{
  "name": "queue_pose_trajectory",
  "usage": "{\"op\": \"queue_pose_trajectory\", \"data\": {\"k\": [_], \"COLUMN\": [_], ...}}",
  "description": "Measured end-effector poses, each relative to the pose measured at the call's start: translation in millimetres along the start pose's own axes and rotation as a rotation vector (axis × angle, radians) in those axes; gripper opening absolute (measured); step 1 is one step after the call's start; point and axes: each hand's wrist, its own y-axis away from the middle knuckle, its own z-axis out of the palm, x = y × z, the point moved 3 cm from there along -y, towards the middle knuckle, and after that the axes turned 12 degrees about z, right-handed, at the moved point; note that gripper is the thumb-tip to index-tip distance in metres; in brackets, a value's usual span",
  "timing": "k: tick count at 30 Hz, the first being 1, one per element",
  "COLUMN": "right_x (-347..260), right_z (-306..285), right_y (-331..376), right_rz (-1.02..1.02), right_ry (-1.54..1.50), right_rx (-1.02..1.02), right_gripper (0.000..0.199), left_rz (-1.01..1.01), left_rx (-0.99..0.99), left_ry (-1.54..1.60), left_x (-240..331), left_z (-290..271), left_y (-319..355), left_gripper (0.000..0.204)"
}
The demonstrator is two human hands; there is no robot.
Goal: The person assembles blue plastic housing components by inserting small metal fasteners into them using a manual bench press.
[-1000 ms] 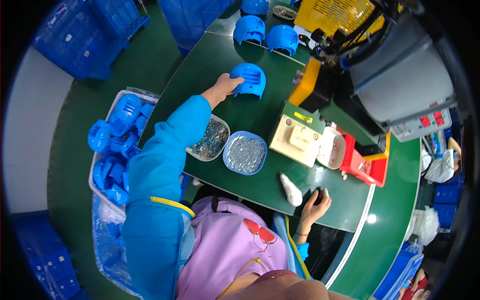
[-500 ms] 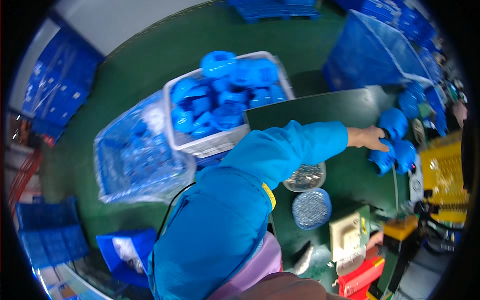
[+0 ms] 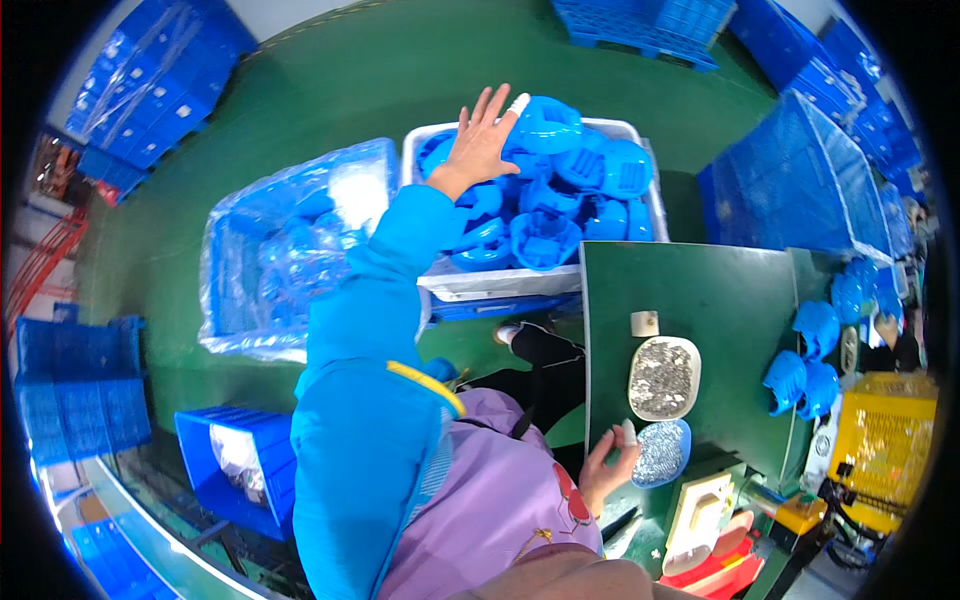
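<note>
Holding nothing visible, my left hand (image 3: 482,148), the nearer, lies spread just left of the far blue shell (image 3: 552,124); contact is unclear.

The left grip (image 3: 483,146) is splayed, outstretched; the right grip (image 3: 610,466) loosely curled.

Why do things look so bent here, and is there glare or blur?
In the head view, corners go black and straight edges curve near the rim, as fisheye lenses do; in that same head view, glare whitens the clear plastic liner and glints off the blue plastic parts, while the left hand looks fairly sharp.
</note>
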Motion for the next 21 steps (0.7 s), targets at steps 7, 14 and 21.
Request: {"op": "queue_pose_trajectory", "data": {"k": [7,14,21], "right_x": [1,7,-8], "right_z": [21,17,16], "right_y": [4,-4,-24], "right_rz": [0.016,0.103,0.035], "right_ry": [0.065,0.071,0.056], "right_rx": [-0.02,-0.039,-0.07], "right_gripper": [0.032,0.036,0.035], "left_rz": [0.187,0.069,1.033], "left_rx": [-0.189,0.131,0.048], "left_ry": [-0.183,0.158,0.533], "left_x": [2,40,300], "left_z": [66,2,15], "left_y": [-53,-61,-67], "left_gripper": [0.095,0.077,0.075]}}
